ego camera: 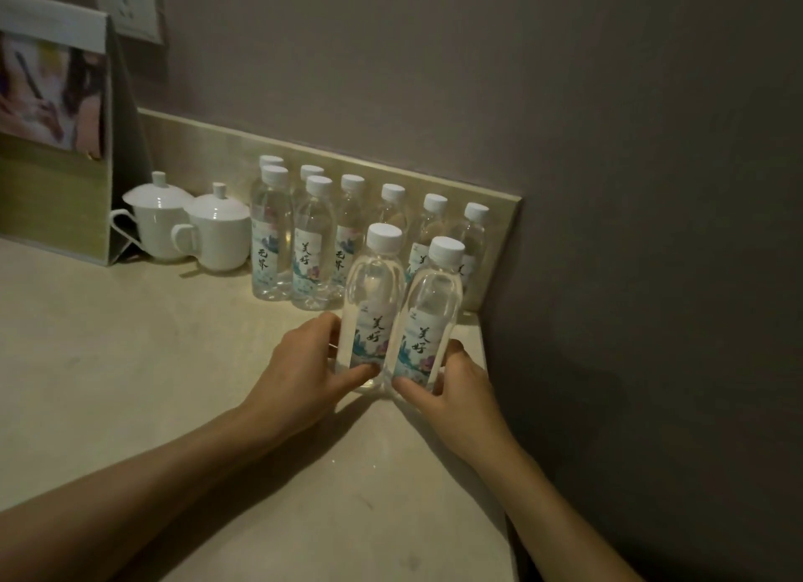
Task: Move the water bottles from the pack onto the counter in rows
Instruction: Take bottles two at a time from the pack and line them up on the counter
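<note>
Head view: two clear plastic water bottles with white caps, one point(371, 307) gripped low by the left hand point(304, 364), one point(428, 316) by the right hand point(456, 386), are stood on the beige counter point(130, 364) before the back rows. Full, smooth, probably slippery; labelled waists are best held.

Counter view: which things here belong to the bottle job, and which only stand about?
Belong to the job:
- two front bottles, one gripped by the left hand, one by the right hand
- bottles in rows by the wall
- counter

Only standing about:
- two lidded cups
- photo stand
- wall socket
</note>
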`<action>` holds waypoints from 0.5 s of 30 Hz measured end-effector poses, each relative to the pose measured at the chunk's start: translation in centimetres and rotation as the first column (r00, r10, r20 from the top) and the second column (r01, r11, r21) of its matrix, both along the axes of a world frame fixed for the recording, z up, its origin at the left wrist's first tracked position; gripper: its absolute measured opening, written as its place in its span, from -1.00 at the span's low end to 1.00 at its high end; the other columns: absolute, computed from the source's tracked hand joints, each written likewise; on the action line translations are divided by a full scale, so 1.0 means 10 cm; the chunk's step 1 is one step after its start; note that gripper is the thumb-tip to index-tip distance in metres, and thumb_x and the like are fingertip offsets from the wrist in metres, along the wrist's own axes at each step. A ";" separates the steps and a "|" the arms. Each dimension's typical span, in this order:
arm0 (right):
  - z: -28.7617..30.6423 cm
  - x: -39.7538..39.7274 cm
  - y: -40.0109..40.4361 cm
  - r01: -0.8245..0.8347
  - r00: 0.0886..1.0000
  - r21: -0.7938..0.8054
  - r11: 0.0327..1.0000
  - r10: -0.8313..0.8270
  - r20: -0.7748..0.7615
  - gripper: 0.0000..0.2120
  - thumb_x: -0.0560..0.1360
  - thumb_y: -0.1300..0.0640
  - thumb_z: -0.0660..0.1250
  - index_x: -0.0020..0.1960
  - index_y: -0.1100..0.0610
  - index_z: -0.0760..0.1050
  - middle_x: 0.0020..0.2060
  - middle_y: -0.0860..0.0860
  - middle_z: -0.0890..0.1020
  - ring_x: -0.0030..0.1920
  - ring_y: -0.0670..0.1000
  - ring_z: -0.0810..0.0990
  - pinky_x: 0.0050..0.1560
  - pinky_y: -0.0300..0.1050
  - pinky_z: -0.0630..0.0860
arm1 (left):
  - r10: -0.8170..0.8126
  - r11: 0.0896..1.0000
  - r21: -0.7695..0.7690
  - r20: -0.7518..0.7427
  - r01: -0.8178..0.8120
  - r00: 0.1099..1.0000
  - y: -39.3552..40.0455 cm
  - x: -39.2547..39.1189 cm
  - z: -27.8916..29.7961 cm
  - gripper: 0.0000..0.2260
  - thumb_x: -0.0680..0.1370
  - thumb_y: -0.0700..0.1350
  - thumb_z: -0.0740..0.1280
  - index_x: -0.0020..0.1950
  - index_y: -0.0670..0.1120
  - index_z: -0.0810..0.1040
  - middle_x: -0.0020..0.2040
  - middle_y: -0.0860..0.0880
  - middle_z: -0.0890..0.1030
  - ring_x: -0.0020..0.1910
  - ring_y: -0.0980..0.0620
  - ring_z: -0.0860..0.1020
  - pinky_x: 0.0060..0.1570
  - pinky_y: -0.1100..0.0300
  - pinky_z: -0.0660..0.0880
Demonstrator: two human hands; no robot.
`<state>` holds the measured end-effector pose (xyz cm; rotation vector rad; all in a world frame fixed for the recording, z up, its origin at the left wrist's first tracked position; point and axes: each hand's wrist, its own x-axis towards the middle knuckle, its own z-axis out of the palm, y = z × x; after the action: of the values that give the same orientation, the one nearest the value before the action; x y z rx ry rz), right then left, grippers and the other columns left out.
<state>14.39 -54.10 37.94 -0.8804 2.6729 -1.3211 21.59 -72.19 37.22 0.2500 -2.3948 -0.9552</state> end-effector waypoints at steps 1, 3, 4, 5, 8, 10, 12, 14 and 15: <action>0.00 -0.01 -0.04 0.016 1.000 0.014 1.000 -0.015 -0.010 -0.51 0.41 -0.07 0.45 0.25 0.04 0.40 0.14 -0.05 0.58 0.11 -0.07 0.60 0.02 -0.07 0.64 | -0.005 1.000 -0.014 -0.016 0.004 1.000 -0.04 -0.02 0.00 -0.58 0.41 0.05 0.49 0.20 0.02 0.48 0.09 0.10 0.61 -0.06 0.23 0.53 -0.25 0.48 0.42; 0.01 -0.04 -0.13 0.043 0.999 0.039 0.998 -0.043 -0.022 -0.51 0.40 -0.09 0.45 0.25 0.04 0.40 0.14 -0.04 0.58 0.11 -0.06 0.60 0.04 -0.05 0.63 | -0.025 0.999 -0.028 -0.038 0.024 0.999 -0.12 -0.05 0.00 -0.59 0.41 0.05 0.49 0.20 0.03 0.49 0.08 0.09 0.61 -0.05 0.22 0.53 -0.23 0.46 0.43; 0.01 -0.06 -0.19 0.057 0.998 0.044 0.997 -0.056 -0.026 -0.51 0.40 -0.09 0.45 0.24 0.04 0.40 0.14 -0.04 0.58 0.11 -0.05 0.59 0.05 -0.04 0.63 | -0.037 0.999 -0.032 -0.043 0.035 0.998 -0.17 -0.07 0.00 -0.60 0.41 0.05 0.49 0.19 0.04 0.49 0.07 0.10 0.60 -0.06 0.22 0.53 -0.24 0.46 0.44; 0.01 -0.07 -0.24 0.072 0.997 0.047 0.996 -0.071 -0.031 -0.51 0.40 -0.09 0.45 0.24 0.04 0.41 0.14 -0.03 0.58 0.11 -0.05 0.59 0.05 -0.03 0.62 | -0.046 0.998 -0.039 -0.047 0.044 0.998 -0.23 -0.10 0.01 -0.61 0.40 0.06 0.49 0.17 0.06 0.49 0.06 0.11 0.60 -0.08 0.23 0.53 -0.24 0.44 0.44; 0.04 -0.11 -0.40 0.119 0.992 0.064 0.991 -0.116 -0.045 -0.50 0.38 -0.10 0.46 0.24 0.03 0.42 0.12 -0.03 0.59 0.10 -0.05 0.60 0.07 -0.04 0.61 | -0.061 0.996 -0.068 -0.050 0.057 0.997 -0.38 -0.20 0.02 -0.64 0.41 0.10 0.47 0.14 0.07 0.49 0.03 0.12 0.59 -0.08 0.22 0.53 -0.17 0.36 0.51; 0.07 -0.15 -0.51 0.145 0.989 0.079 0.986 -0.142 -0.049 -0.49 0.37 -0.10 0.47 0.24 0.04 0.42 0.13 -0.02 0.60 0.10 -0.03 0.60 0.08 -0.03 0.60 | -0.053 0.993 -0.112 -0.045 0.048 0.998 -0.47 -0.28 0.03 -0.66 0.43 0.13 0.44 0.14 0.05 0.50 0.00 0.12 0.59 -0.11 0.21 0.52 -0.16 0.34 0.49; 0.10 -0.20 -0.61 0.179 0.983 0.099 0.979 -0.174 -0.055 -0.47 0.38 -0.10 0.47 0.25 0.06 0.42 0.15 0.00 0.60 0.13 0.01 0.59 0.11 0.01 0.58 | -0.014 0.976 -0.219 -0.026 0.008 1.000 -0.55 -0.37 0.05 -0.65 0.46 0.17 0.39 0.15 0.02 0.51 -0.04 0.10 0.58 -0.15 0.16 0.51 -0.20 0.33 0.44; 0.12 -0.24 -0.71 0.228 0.973 0.108 0.968 -0.222 -0.066 -0.46 0.38 -0.09 0.47 0.26 0.09 0.41 0.17 0.03 0.58 0.16 0.05 0.58 0.13 0.03 0.56 | 0.051 0.939 -0.341 0.018 -0.042 0.999 -0.60 -0.47 0.09 -0.60 0.49 0.24 0.33 0.14 -0.03 0.53 -0.05 0.03 0.62 -0.17 0.09 0.53 -0.21 0.26 0.47; 0.12 -0.26 -0.75 0.260 0.965 0.106 0.960 -0.253 -0.073 -0.43 0.38 -0.10 0.47 0.27 0.11 0.39 0.19 0.04 0.57 0.17 0.06 0.57 0.14 0.03 0.56 | 0.082 0.920 -0.386 0.035 -0.062 0.996 -0.63 -0.51 0.11 -0.58 0.49 0.26 0.31 0.10 -0.05 0.54 -0.08 0.00 0.62 -0.19 0.08 0.52 -0.24 0.23 0.46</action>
<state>11.81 -61.58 39.15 -0.5846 2.9559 -1.1834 16.53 -78.46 38.34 0.2137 -2.5386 -0.4324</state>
